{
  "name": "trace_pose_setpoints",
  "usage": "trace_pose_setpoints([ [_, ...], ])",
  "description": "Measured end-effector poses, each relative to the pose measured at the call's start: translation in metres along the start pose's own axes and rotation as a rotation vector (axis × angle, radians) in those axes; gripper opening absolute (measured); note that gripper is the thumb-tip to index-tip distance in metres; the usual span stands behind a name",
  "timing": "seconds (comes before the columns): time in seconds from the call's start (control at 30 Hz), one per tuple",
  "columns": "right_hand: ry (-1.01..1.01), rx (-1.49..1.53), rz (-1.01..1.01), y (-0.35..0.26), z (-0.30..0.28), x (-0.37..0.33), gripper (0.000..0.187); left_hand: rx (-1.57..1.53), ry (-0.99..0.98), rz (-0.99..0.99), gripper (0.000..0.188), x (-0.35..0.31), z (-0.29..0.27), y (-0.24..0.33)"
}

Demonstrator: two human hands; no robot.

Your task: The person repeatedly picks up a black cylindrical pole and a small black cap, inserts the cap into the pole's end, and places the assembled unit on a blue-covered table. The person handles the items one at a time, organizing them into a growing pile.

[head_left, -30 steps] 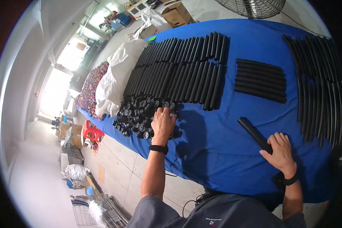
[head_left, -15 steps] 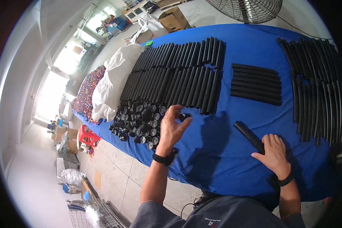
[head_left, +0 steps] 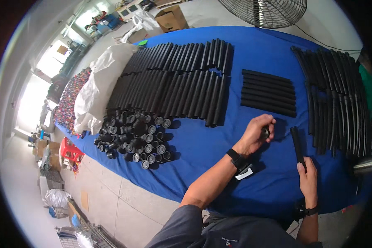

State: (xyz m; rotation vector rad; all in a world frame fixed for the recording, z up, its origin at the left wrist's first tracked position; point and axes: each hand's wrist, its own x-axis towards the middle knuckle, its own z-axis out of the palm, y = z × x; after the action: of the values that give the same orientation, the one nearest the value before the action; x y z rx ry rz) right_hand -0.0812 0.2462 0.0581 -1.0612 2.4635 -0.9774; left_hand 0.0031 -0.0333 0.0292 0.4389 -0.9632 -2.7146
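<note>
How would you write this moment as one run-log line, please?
left hand: holds small dark cap-like piece | right hand: grips black tube | piece and tube: apart | black caps: heaped on blue tablecloth

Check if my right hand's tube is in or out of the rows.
Out: your right hand grips the black tube, and blue cloth separates it from the tube rows.

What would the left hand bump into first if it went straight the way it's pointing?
Probably the small group of slim black tubes lying side by side on the blue cloth, near their right ends. The left hand might pass over them, since its height is unclear.
</note>
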Motion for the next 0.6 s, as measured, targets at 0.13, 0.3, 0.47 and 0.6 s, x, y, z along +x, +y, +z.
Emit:
trace_pose_setpoints([
  [0.13,0.008,0.268,0.107,-0.001,0.003,-0.009,0.025,0.21,-0.276,-0.145,0.038,-0.006,0.014,-0.008],
  [0.3,-0.223,0.432,0.035,-0.015,-0.002,-0.007,0.046,0.105,-0.552,-0.18,0.052,-0.014,0.007,-0.01],
  [0.47,-0.095,0.151,-0.014,-0.009,0.009,-0.017,0.066,-0.005,-0.63,-0.249,0.051,-0.018,0.002,-0.007],
  [0.6,-0.079,0.228,-0.019,-0.005,0.009,-0.023,0.066,-0.067,-0.731,-0.251,0.051,-0.016,-0.003,-0.013],
])
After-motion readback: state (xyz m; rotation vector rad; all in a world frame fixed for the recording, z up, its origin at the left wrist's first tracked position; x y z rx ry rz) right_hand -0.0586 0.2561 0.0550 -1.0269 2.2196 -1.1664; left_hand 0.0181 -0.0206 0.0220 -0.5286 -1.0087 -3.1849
